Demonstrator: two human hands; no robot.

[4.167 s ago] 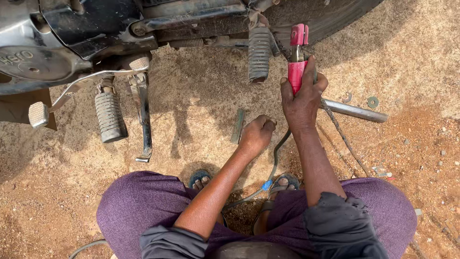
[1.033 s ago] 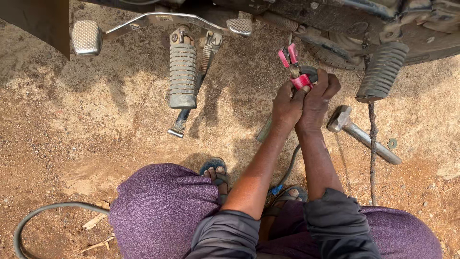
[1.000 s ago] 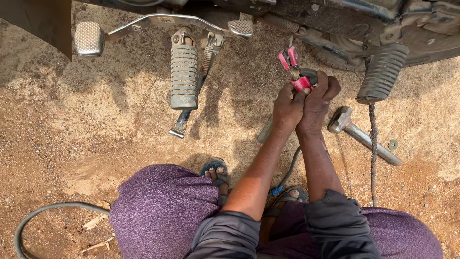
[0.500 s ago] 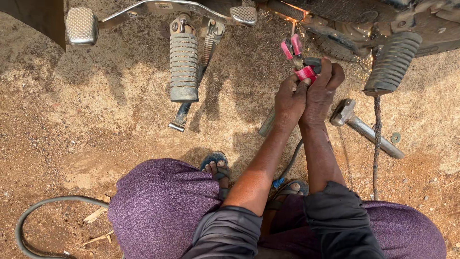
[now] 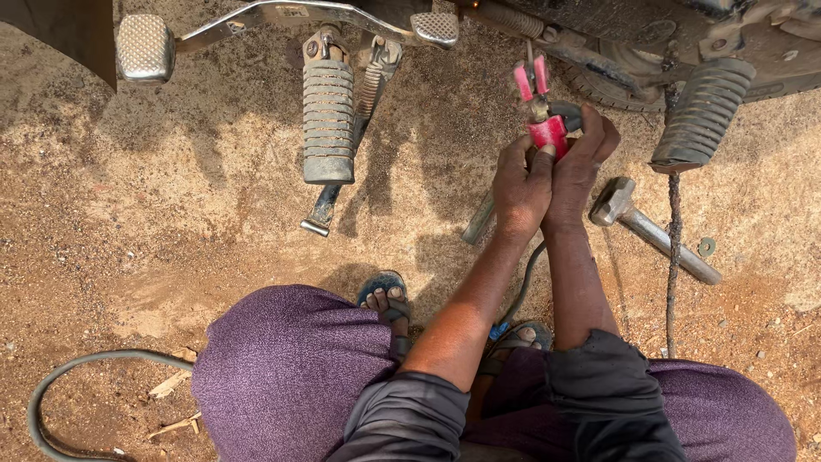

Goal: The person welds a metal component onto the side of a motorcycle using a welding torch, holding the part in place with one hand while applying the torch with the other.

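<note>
Both hands are wrapped around one red-handled tool (image 5: 546, 128), held upright under the motorcycle's underside (image 5: 633, 34). My left hand (image 5: 522, 184) grips its lower part, fingers closed around it. My right hand (image 5: 581, 162) closes on the same tool from the right, with a dark piece under its fingers. The two pink upper ends of the tool (image 5: 530, 81) point up toward a dark tube and spring on the frame.
A steel hammer (image 5: 650, 227) lies on the dirt just right of my hands, beside a hanging chain (image 5: 673, 248) and a washer (image 5: 706, 247). Ribbed footrests (image 5: 327, 120) (image 5: 701, 115), a brake pedal (image 5: 145, 47) and a grey hose (image 5: 77, 376) surround my crouched legs.
The view has shifted slightly down and left over the last second. Both hands stay closed on the red tool at the same spot under the frame.
</note>
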